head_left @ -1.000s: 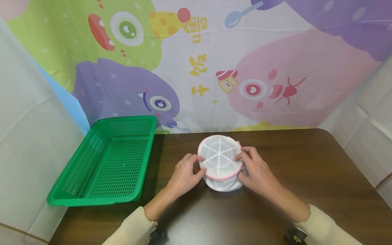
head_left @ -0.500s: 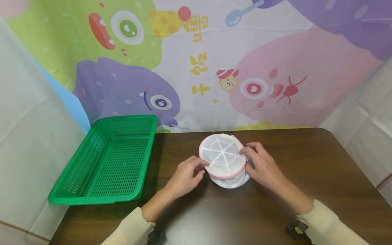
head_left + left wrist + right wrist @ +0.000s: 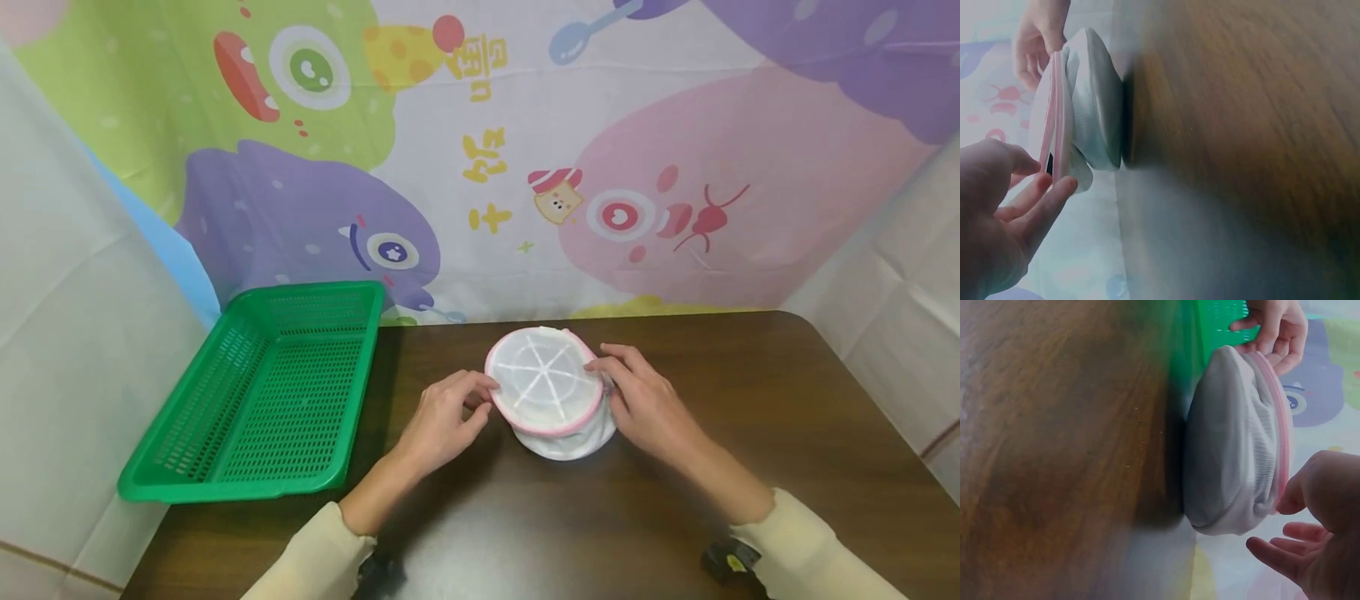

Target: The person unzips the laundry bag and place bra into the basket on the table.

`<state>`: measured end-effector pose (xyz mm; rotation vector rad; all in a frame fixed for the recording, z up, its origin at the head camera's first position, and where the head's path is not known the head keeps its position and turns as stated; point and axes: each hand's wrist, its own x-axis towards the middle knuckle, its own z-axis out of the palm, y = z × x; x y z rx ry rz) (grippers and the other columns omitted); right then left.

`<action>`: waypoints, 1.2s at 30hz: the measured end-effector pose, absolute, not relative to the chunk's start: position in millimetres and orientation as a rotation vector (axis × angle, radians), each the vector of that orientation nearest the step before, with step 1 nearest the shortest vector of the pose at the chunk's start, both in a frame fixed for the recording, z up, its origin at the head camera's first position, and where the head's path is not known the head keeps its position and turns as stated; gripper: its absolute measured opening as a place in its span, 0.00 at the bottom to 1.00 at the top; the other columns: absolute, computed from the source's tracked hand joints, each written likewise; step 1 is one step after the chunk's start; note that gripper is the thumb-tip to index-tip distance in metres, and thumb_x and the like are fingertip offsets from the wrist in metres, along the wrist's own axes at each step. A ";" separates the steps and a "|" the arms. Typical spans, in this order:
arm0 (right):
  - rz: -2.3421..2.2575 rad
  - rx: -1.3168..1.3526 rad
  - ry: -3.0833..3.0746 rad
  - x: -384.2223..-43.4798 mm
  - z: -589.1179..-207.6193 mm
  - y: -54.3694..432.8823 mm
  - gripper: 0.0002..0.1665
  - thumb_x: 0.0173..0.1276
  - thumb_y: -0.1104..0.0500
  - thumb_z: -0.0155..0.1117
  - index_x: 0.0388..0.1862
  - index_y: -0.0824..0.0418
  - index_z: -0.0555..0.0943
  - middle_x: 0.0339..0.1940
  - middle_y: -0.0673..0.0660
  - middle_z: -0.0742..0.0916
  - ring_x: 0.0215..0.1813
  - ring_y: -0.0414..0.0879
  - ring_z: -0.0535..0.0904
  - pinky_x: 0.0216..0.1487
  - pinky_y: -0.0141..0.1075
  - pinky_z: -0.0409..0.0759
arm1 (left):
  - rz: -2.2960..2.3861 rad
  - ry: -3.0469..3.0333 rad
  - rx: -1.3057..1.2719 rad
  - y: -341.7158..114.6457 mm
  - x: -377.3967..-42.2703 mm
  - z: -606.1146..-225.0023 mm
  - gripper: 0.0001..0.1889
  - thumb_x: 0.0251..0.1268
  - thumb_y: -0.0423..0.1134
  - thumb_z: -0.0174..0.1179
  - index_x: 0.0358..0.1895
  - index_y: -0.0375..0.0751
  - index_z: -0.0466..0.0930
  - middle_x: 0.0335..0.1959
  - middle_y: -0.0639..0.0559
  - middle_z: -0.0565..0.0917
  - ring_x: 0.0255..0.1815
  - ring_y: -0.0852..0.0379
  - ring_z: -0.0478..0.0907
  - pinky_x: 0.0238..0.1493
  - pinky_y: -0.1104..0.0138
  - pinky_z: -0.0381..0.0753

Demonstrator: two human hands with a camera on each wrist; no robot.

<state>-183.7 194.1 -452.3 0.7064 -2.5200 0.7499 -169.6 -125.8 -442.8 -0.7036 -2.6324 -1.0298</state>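
A round white mesh laundry bag (image 3: 545, 371), edged with a pink zipper (image 3: 1284, 434), sits on the table. White bands cross its lid like spokes. My left hand (image 3: 442, 419) pinches the left edge of the lid. In the left wrist view, the left fingers (image 3: 1063, 187) lie at the pink rim, with a small dark spot between the zipper edges. My right hand (image 3: 651, 402) grips the opposite side, its index finger over the lid. From the right wrist view, one digit of the right hand (image 3: 1335, 500) meets the zipper edge while other fingers spread below.
A green slotted plastic basket (image 3: 356, 392) stands on the left of the dark wood table (image 3: 720, 375). A cartoon-printed cloth (image 3: 517, 275) hangs behind the table's far edge. Pale walls rise at both sides.
The bag has turned and shifted slightly right and away from me. My right hand has moved right with it; my left fingers have drawn back from the lid's top to its left edge.
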 end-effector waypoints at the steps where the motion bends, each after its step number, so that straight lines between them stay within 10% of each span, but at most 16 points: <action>1: 0.750 0.715 -2.500 -183.4 -451.1 194.1 0.22 0.70 0.75 0.66 0.59 0.60 0.88 0.69 0.68 0.87 0.64 0.67 0.91 0.56 0.63 0.92 | -1.029 -2.621 -0.690 -126.2 -170.2 -442.8 0.12 0.71 0.26 0.72 0.54 0.39 0.89 0.45 0.45 0.92 0.42 0.49 0.95 0.53 0.54 0.95; 36: 0.652 1.025 -2.491 -172.8 -444.5 195.3 0.12 0.63 0.65 0.79 0.41 0.52 0.87 0.69 0.62 0.88 0.70 0.62 0.87 0.59 0.56 0.91 | -0.916 -2.532 -0.671 -122.8 -175.0 -446.9 0.05 0.68 0.27 0.78 0.41 0.39 0.94 0.46 0.46 0.87 0.43 0.51 0.95 0.47 0.56 0.96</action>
